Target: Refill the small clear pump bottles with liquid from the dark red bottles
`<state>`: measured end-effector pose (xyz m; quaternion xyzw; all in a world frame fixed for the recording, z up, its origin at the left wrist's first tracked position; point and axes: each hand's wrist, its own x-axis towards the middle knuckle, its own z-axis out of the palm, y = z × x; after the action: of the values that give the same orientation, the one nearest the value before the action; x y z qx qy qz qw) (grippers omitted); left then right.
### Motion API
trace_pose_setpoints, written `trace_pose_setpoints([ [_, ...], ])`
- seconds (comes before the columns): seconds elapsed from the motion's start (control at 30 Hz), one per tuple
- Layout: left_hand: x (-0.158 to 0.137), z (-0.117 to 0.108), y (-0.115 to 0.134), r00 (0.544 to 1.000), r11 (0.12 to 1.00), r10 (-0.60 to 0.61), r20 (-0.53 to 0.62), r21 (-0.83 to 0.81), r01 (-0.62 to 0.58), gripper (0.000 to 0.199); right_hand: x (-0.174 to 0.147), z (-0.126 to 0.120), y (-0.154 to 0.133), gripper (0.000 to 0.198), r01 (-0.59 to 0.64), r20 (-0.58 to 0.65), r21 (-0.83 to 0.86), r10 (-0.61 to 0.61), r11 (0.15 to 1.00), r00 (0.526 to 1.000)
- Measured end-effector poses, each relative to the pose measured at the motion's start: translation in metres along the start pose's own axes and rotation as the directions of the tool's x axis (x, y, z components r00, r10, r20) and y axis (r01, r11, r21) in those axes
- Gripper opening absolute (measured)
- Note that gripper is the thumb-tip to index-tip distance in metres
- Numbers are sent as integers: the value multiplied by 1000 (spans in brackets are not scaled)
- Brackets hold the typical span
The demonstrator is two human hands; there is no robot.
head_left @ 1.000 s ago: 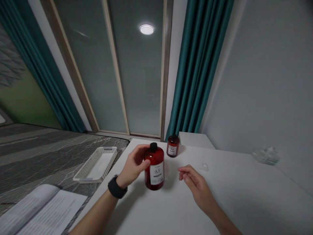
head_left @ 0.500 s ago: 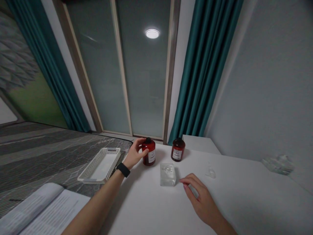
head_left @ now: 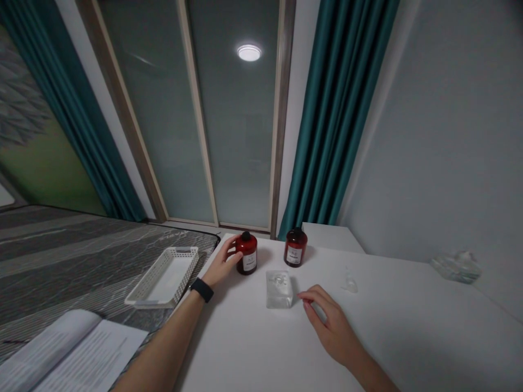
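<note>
My left hand (head_left: pixel 220 265), with a dark watch band at its wrist, is at the left side of a red-brown bottle (head_left: pixel 247 253). The thumb and fingers are apart, lying loosely along the bottle's edge; whether they press on it is hard to see. That bottle stands upright with a black cap and a white label. My right hand (head_left: pixel 327 321) hovers over the white table, fingers loosely curved, thumb and index tips slightly apart, nothing visible between them. Just left of its fingertips sits a clear square container (head_left: pixel 279 289). A second red-brown bottle (head_left: pixel 295 247) stands farther back.
A small clear piece (head_left: pixel 350 281) lies right of the second bottle, and a crumpled clear plastic bag (head_left: pixel 457 267) is by the wall. To the left are a white basket (head_left: pixel 137 299) and an open book (head_left: pixel 110 348). The white table (head_left: pixel 245 348) ends at its left edge.
My left hand has loosened and drawn slightly back to the left from the bottle, which stays in place. The right hand has barely moved. The view has shifted a little.
</note>
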<state>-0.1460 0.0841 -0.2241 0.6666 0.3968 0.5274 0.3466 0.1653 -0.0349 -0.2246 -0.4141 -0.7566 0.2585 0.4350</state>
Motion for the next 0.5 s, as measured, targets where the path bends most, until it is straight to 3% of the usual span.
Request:
trace_pose_setpoints([
  [0.13, -7, -8, -8, 996, 993, -57, 75, 112, 48, 75, 2, 0, 13, 21, -21, -63, -27, 19, 999, 998],
  [0.27, -13, -7, -17, 987, 897, -88, 138, 443, 18, 101, 5, -3, 25, 22, -57, -128, -47, 50, 997, 991],
  [0.4, -16, 1, -20, 984, 738, -147, 98, 674, 44, 91, 6, -4, 33, 23, -88, -153, -53, 79, 995, 985],
  [0.5, -16, 3, -17, 983, 696, -158, 90, 717, 46, 81, 7, 0, 42, 24, -127, -168, -39, 119, 991, 979],
])
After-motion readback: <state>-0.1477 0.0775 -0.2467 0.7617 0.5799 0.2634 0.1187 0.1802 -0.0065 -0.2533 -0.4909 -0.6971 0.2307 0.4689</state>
